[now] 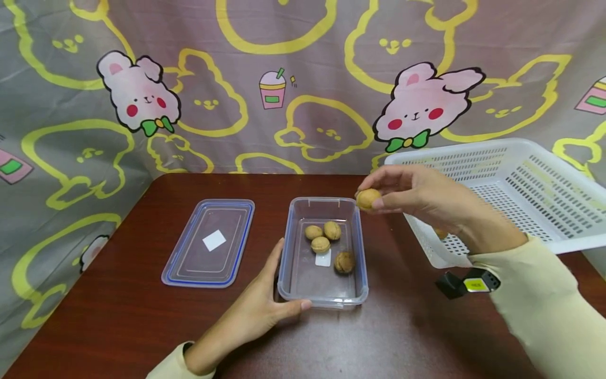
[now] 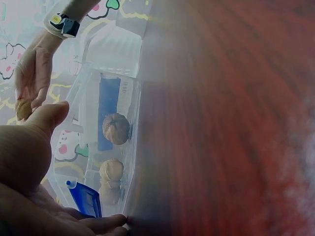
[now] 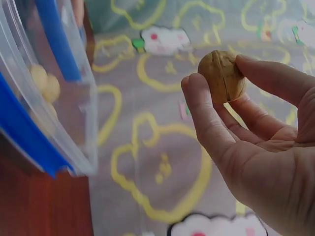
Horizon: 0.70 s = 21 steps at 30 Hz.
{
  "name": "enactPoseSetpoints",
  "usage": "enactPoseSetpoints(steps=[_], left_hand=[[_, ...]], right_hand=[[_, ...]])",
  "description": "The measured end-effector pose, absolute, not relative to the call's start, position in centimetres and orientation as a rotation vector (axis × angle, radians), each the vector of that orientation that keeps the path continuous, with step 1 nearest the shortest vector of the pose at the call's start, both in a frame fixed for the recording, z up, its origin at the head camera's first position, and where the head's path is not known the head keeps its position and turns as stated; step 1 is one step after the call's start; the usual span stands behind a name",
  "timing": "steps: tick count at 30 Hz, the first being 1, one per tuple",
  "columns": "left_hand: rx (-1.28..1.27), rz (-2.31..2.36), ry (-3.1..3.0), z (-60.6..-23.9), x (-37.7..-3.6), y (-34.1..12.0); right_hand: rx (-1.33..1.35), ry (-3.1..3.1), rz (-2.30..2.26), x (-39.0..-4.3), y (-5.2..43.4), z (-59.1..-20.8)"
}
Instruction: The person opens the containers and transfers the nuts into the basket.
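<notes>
- The round tan walnut (image 1: 367,198) is pinched at the fingertips of the right hand (image 1: 416,197), in the air just over the far right corner of the clear rectangular plastic container (image 1: 361,247). The right wrist view shows thumb and fingers curled round its shell.
- The hold is a light tip pinch on a hard, rounded shell; it could slip, and since the walnut hangs over the rim and not the middle, it might strike the edge and roll off across the dark red-brown table (image 1: 118,316).
- Four walnuts (image 1: 326,243) already lie inside; a dropped one may bounce off them.
- The left hand (image 1: 262,310) clasps the container's near left corner; if it loosens, the light container can slide.
- A blue-rimmed clear lid (image 1: 208,243) lies to the left, and a white perforated plastic basket (image 1: 502,189) sits tilted on the right.
</notes>
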<state>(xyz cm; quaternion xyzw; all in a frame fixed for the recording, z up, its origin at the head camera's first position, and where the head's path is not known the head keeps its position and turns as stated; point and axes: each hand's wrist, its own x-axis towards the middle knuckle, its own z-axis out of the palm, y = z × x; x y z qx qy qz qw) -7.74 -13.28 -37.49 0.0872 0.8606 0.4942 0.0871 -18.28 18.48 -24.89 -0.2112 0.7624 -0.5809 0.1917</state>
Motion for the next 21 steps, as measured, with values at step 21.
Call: enactPoseSetpoints(steps=[21], left_hand=[[0.202,1.480,2.538,-37.8,-7.7,-13.4]], right_hand=[[-0.380,1.860,-2.171,-25.8,32.2,-27.3]])
